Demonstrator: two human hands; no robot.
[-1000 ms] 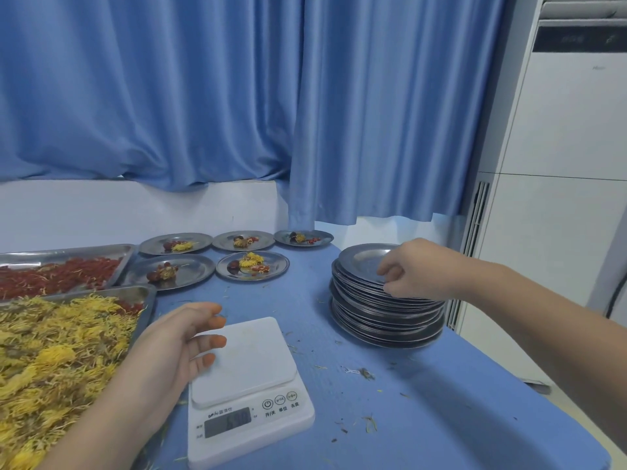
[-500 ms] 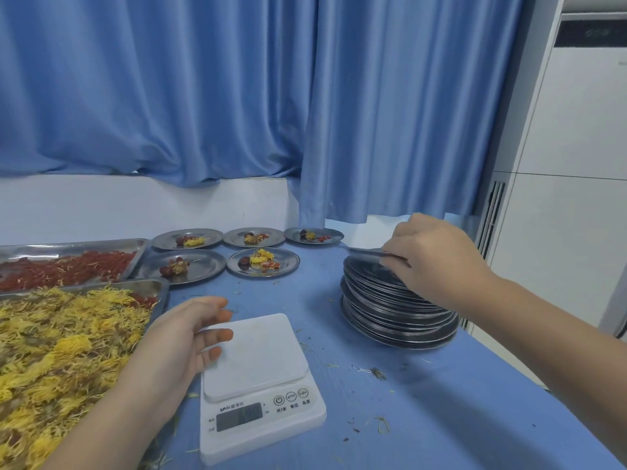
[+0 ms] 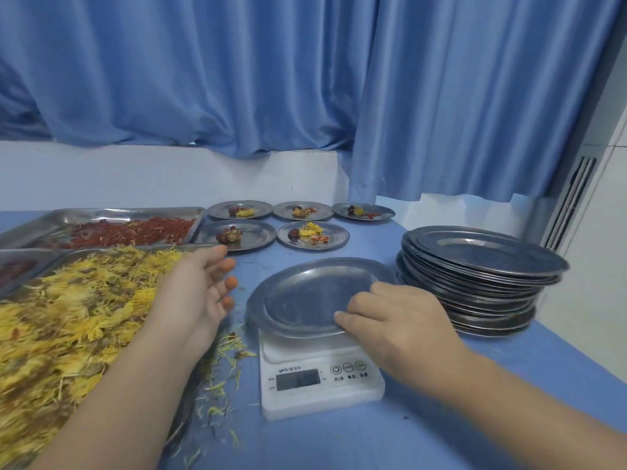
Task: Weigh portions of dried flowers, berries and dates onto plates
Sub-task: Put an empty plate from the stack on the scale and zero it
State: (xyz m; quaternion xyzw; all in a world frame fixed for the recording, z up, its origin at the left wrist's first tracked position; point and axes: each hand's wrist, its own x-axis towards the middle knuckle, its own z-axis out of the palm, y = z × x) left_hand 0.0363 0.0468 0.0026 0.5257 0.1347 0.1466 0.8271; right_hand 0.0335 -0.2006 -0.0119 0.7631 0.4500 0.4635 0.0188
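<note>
An empty steel plate (image 3: 305, 296) lies on the white kitchen scale (image 3: 319, 378). My right hand (image 3: 393, 320) grips the plate's near right rim, thumb on top. My left hand (image 3: 200, 293) hovers open to the left of the scale, over the edge of the tray of yellow dried flowers (image 3: 68, 320). Behind that tray, a tray of red berries (image 3: 129, 228) stands. Several filled plates (image 3: 312, 235) sit at the back. A stack of empty plates (image 3: 475, 276) rises to the right of the scale.
Loose yellow petals (image 3: 224, 364) litter the blue tablecloth between the flower tray and the scale. A third tray with dark red fruit (image 3: 17, 266) shows at the far left. Blue curtains hang behind; a white air conditioner (image 3: 597, 198) stands past the table's right edge.
My right hand lifted the top plate off the stack and brought it left onto the scale. My left hand moved off the scale's left side toward the flower tray.
</note>
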